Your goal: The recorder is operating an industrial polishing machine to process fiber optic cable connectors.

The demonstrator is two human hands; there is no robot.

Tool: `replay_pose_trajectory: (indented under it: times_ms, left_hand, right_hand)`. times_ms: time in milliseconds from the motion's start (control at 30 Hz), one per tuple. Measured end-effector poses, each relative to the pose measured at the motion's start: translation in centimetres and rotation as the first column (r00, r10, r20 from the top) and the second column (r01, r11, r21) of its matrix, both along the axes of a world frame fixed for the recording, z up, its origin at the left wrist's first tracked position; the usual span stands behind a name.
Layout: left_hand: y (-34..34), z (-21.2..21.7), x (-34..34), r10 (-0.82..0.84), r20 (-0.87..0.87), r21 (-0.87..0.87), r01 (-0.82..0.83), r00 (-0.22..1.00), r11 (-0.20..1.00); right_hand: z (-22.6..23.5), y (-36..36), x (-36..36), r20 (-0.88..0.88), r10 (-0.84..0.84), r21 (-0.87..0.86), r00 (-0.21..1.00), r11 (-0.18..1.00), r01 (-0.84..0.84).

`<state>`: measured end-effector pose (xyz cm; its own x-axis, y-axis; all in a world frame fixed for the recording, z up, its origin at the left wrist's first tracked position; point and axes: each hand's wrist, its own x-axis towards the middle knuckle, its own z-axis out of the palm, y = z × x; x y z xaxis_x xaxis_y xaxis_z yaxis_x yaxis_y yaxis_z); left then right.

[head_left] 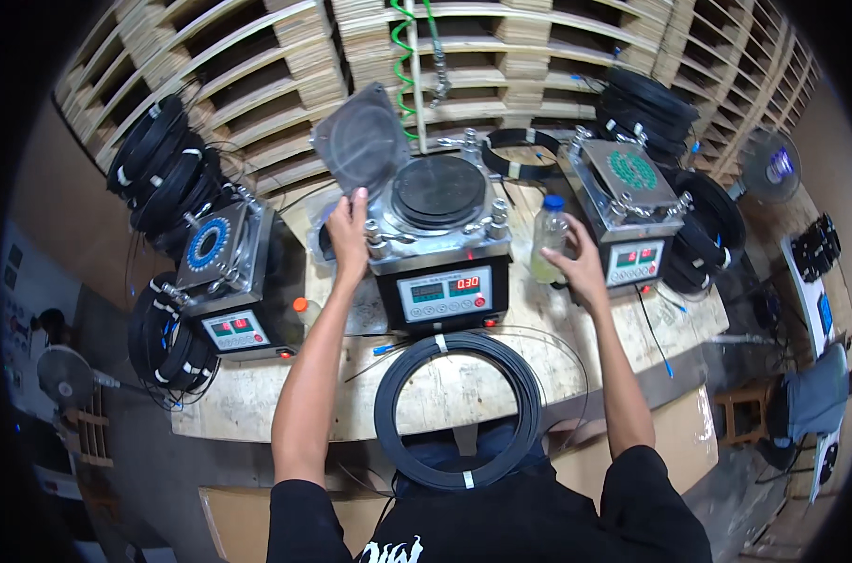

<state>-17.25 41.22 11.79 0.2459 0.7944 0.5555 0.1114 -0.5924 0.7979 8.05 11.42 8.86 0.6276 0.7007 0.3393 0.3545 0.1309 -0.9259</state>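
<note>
A clear bottle with a blue cap and pale yellowish liquid stands upright, and my right hand is wrapped around its side. Left of the middle machine, my left hand has its fingertips at the lower edge of a greyish see-through square plate with a round shape in it. The plate is tilted up; the fingers appear closed on its edge, though the contact is partly hidden. Beside that hand lies a clear plastic case. Between my hands, the middle machine carries a round black disc on top.
Similar machines stand at left and right, each with a fixture on top. A black cable coil hangs over the table's front edge. An orange-capped bottle stands left. More coils and wooden pallets are behind.
</note>
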Motion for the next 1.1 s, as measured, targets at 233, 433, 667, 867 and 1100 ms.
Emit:
replay_pose_trajectory:
  times_ms: [233,433,667,867,1100]
  left_hand:
    - [0.2,0.3,0.5,-0.022,-0.072,-0.039,0.019,0.997,0.999]
    - [0.7,-0.1,-0.6,0.039,-0.082,-0.029,-0.042,0.996,0.999]
    - [0.0,0.3,-0.4,0.007,-0.054,-0.003,-0.007,0.999,1.000]
    - [1.6,0.1,-2.6,-0.006,-0.083,-0.051,0.001,0.997,0.999]
    - [0.0,3.7,-1.8,-0.008,-0.250,0.059,0.024,0.968,0.998]
  right_hand:
    - [-8.4,-1.7,-0.6,0.238,-0.134,-0.216,0.962,0.958,0.187]
    - [-7.3,-1.6,-2.1,0.252,-0.048,-0.159,0.967,0.983,0.090]
    - [12.3,9.6,-2.7,0.193,0.145,0.098,0.970,0.981,-0.166]
    - [24.2,27.9,-11.0,0.344,0.538,-0.355,0.770,0.833,-0.424]
    - [21.8,30.6,-8.3,0.652,0.213,-0.280,0.728,0.959,-0.029]
